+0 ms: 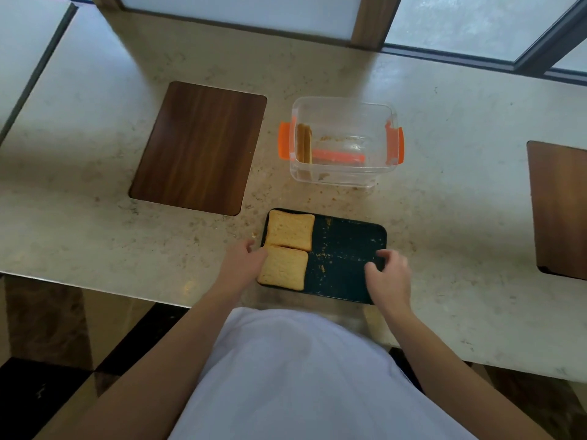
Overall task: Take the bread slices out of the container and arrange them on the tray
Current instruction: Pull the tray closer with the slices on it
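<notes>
A dark tray (346,246) strewn with crumbs lies at the counter's near edge. Two toasted bread slices lie flat on its left half: a far slice (290,229) and a near slice (282,268). My left hand (243,260) touches the near slice's left edge at the tray's left rim. My right hand (389,274) rests with curled fingers on the tray's right rim. Behind the tray stands a clear plastic container (344,176) with orange clips. Two more slices (304,142) stand upright against its left wall.
A dark wooden panel (198,147) is set into the marble counter at the left, another panel (559,208) at the right edge. Crumbs lie scattered between container and tray. Window frames run along the back. My white shirt fills the foreground.
</notes>
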A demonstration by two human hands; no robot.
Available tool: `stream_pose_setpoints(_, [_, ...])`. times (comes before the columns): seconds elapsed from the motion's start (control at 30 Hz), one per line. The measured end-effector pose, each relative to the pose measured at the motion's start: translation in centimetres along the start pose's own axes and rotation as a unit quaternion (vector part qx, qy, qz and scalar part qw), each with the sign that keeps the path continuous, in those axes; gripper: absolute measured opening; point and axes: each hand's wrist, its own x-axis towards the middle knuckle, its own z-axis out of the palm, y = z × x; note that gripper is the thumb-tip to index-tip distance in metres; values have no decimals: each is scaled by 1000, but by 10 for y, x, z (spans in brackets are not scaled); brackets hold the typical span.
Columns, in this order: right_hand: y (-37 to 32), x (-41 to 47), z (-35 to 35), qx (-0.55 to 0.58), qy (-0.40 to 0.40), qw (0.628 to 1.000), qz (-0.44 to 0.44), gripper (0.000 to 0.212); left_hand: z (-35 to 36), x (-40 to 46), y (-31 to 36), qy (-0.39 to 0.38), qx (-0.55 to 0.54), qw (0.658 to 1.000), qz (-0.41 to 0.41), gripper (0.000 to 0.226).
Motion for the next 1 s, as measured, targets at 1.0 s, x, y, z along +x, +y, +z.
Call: stream_pose_setpoints(1.0, [-7, 37, -20, 28, -111, 987, 111, 45, 4, 7, 34, -86, 71, 993, -37, 30])
